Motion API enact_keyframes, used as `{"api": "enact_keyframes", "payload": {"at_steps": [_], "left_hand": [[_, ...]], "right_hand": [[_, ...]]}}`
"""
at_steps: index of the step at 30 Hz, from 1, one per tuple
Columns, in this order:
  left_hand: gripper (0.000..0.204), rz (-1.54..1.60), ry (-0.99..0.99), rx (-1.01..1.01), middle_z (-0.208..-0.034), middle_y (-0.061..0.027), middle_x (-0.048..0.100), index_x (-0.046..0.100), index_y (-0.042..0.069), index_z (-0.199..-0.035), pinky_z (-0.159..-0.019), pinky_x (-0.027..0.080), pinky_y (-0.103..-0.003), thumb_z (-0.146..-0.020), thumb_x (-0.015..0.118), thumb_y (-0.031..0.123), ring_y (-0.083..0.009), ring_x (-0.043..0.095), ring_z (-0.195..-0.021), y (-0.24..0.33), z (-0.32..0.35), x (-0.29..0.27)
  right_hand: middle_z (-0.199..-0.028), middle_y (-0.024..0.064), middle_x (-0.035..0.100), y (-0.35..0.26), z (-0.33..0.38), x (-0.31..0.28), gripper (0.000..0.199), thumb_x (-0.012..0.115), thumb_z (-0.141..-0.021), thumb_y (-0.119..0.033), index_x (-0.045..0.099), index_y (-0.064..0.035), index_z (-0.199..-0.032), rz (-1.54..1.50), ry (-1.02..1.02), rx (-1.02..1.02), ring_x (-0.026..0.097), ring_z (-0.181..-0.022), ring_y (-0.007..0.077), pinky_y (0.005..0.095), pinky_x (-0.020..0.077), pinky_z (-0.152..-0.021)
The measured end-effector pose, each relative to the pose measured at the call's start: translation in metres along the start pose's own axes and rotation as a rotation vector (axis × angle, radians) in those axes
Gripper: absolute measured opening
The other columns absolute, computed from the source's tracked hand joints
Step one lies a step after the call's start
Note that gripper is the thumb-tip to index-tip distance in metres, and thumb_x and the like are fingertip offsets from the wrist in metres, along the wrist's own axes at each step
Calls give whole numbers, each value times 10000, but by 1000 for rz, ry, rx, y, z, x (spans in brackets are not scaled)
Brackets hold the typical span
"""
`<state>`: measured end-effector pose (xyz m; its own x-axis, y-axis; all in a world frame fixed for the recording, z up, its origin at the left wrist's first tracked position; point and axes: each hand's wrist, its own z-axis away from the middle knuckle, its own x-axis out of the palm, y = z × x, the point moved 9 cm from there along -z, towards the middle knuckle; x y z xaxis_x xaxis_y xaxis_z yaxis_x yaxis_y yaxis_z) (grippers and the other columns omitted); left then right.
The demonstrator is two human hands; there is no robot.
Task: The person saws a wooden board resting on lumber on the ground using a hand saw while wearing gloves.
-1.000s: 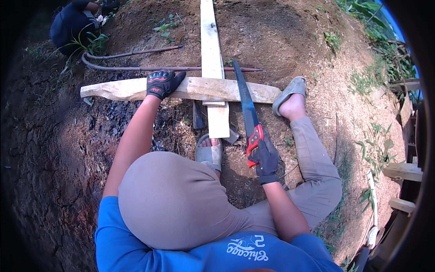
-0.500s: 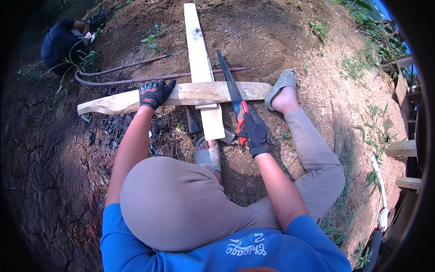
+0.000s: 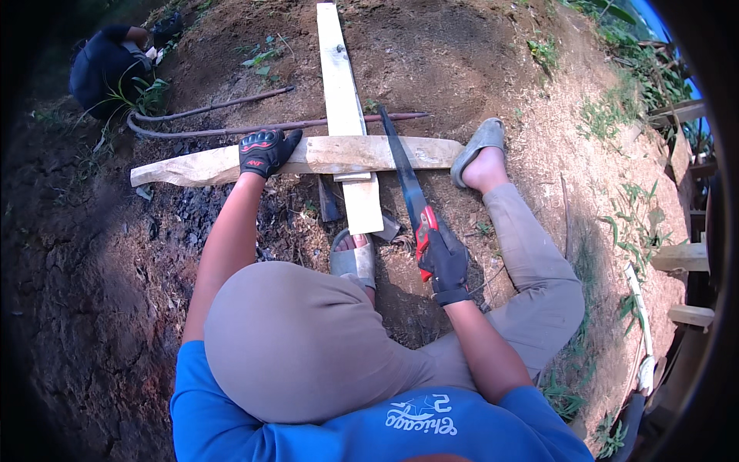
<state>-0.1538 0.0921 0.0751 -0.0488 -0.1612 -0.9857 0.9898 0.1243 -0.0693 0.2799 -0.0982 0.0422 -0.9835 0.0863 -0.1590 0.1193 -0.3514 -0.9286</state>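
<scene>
A rough wooden beam (image 3: 339, 156) lies crosswise before me, over a pale plank (image 3: 341, 77) that runs away from me. My left hand (image 3: 265, 152), in a black glove, presses on the beam left of the plank, its fingers wrapped over the wood and its thumb out to the right. In my gloved right hand (image 3: 446, 264) is the red handle of a handsaw (image 3: 403, 172). The saw's dark blade crosses the beam right of the plank, its tip beyond the far side. My sandalled right foot (image 3: 479, 156) rests against the beam's right end.
A long bent rod (image 3: 231, 132) lies on the soil beyond the beam. At the far left another person (image 3: 108, 73) in dark clothes crouches. My other sandal (image 3: 352, 258) is by the plank's near end. Timber pieces (image 3: 681, 258) line the right edge.
My right hand has pulled the saw back toward me and slightly right, so less blade reaches past the beam. The left hand keeps its place on the wood.
</scene>
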Motion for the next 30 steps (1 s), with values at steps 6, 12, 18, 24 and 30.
{"api": "enact_keyframes", "payload": {"at_steps": [6, 12, 18, 24, 30], "left_hand": [[699, 5, 12, 1, -1132, -168, 808, 847, 130, -1099, -957, 580, -499, -1050, 443, 699, -351, 770, -1075, 7, -2, -2], [751, 45, -26, -37, -1121, -193, 807, 842, 98, -1070, -947, 585, -485, -1034, 452, 738, -365, 765, -1096, 2, 12, 2], [741, 74, 43, -36, -972, -187, 806, 846, 93, -963, -886, 582, -511, -1041, 463, 722, -376, 775, -952, 6, 54, 17], [734, 64, 65, -81, -916, -193, 801, 843, 96, -900, -862, 584, -510, -1036, 479, 718, -377, 775, -890, 4, 69, 30], [712, 41, 67, -48, -910, -196, 799, 840, 98, -889, -830, 585, -515, -1050, 483, 692, -370, 777, -884, 10, 63, 26]], "right_hand": [[-1138, 25, 754, -5, -73, 46, 426, 678, -1070, -238, 696, -64, -1458, -68, 68, -66, 656, -923, 95, 297, 557, -822], [-1313, 90, 759, 3, -61, 43, 487, 672, -1066, -256, 649, -80, -1519, -100, 0, -3, 717, -1107, 143, 306, 558, -945], [-1194, 71, 768, 12, -48, 22, 465, 676, -1065, -254, 668, -87, -1499, 43, -8, -11, 713, -962, 109, 298, 578, -838], [-894, -16, 685, 5, -26, 22, 464, 662, -1070, -248, 657, -141, -1522, 51, -34, -18, 607, -616, 96, 317, 531, -574], [-798, 15, 649, 33, 31, -19, 437, 613, -1110, -366, 680, -157, -1488, 228, -80, 42, 581, -603, 79, 303, 469, -548]]}}
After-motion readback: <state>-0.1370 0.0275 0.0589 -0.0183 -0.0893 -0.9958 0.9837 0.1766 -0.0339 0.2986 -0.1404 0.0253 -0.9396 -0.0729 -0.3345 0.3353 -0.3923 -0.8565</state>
